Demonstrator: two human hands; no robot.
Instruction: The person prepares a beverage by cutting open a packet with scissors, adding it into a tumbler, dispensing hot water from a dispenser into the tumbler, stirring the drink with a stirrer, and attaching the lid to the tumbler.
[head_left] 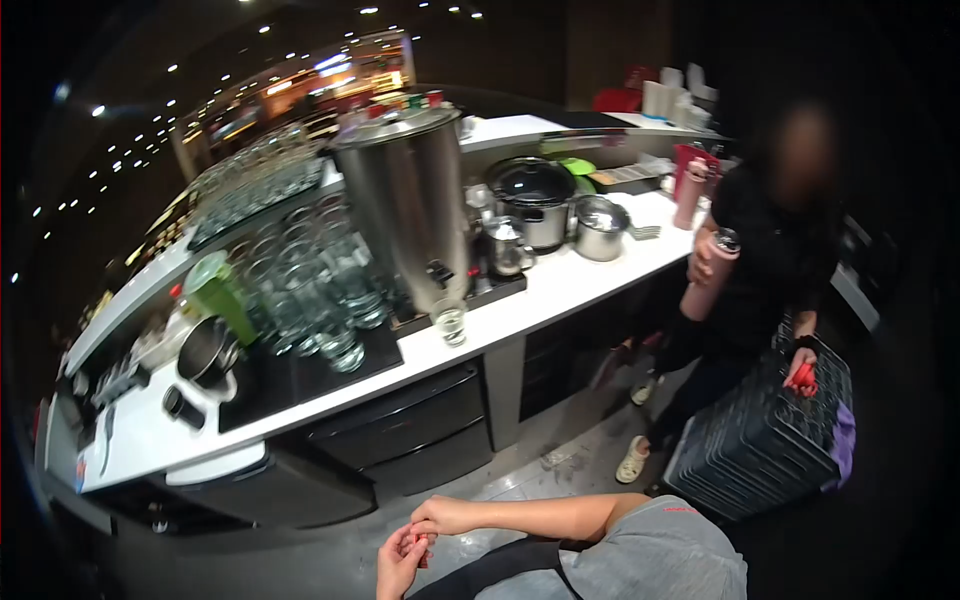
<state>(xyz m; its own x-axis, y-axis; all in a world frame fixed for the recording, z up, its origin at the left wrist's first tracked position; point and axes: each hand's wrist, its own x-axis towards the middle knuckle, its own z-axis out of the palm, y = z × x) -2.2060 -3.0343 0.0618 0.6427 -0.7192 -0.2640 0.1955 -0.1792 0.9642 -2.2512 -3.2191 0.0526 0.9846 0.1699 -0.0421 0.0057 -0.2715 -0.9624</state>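
Observation:
Low in the view, my left hand (397, 565) is closed around a small red object (423, 555), mostly hidden by the fingers, so its kind does not show. My right hand (446, 515) meets it from above, fingers curled and pressed together against the left fingers. What the right fingers grip, if anything, is hidden. Both hands are in front of my body, above the grey floor (490, 485) and short of the counter.
A white counter (480, 355) carries a tall steel dispenser (405, 190), glass jugs (345, 270), a black-lidded cooker (535, 205) and a small glass (450, 325). At right, a co-worker (765, 220) holds a pink bottle (708, 285) and something red, beside stacked dark crates (755, 440).

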